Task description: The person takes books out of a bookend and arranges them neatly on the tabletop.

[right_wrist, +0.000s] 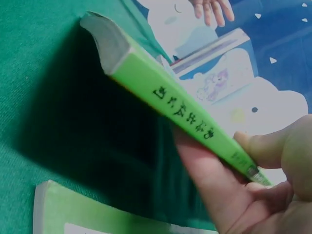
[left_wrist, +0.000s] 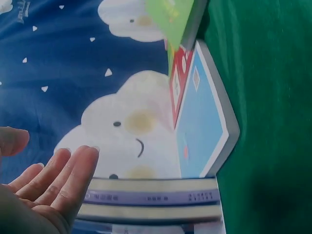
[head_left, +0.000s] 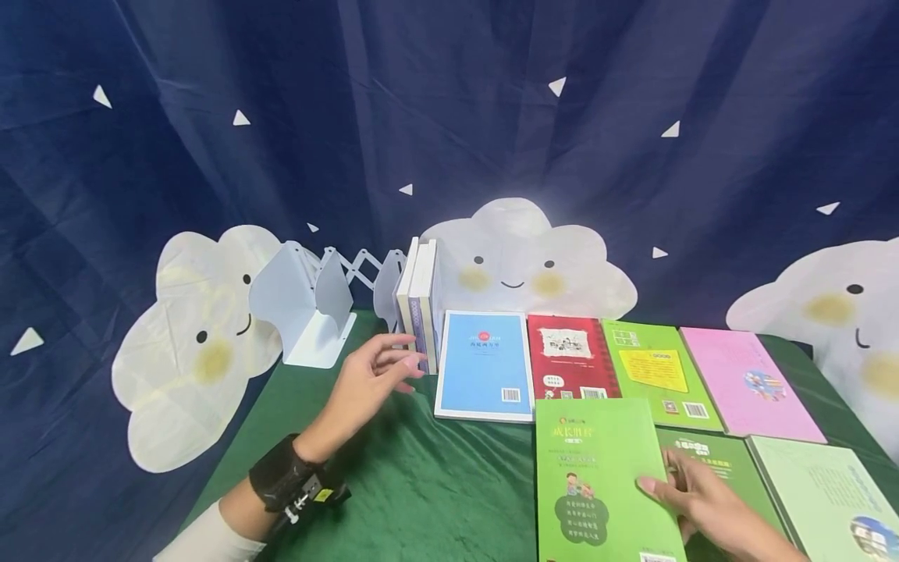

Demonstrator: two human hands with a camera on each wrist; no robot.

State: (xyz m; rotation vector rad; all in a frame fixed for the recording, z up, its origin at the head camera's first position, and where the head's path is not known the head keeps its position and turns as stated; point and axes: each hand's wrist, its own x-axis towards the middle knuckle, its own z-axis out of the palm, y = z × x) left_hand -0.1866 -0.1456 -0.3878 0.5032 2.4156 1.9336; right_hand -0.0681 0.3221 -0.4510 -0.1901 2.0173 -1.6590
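Note:
My right hand grips a bright green book by its right edge, thumb on the cover and fingers underneath. In the right wrist view that book's lettered spine shows, with the book raised off the cloth. Beside several upright books in a white expanding book rack, my left hand has its fingers loosely extended. The left wrist view shows this hand holding nothing; whether it touches the books is unclear.
On the green cloth lie a blue book, a red book, a green-and-yellow book, a pink book, a dark green book and a pale green book. A dark blue curtain hangs behind.

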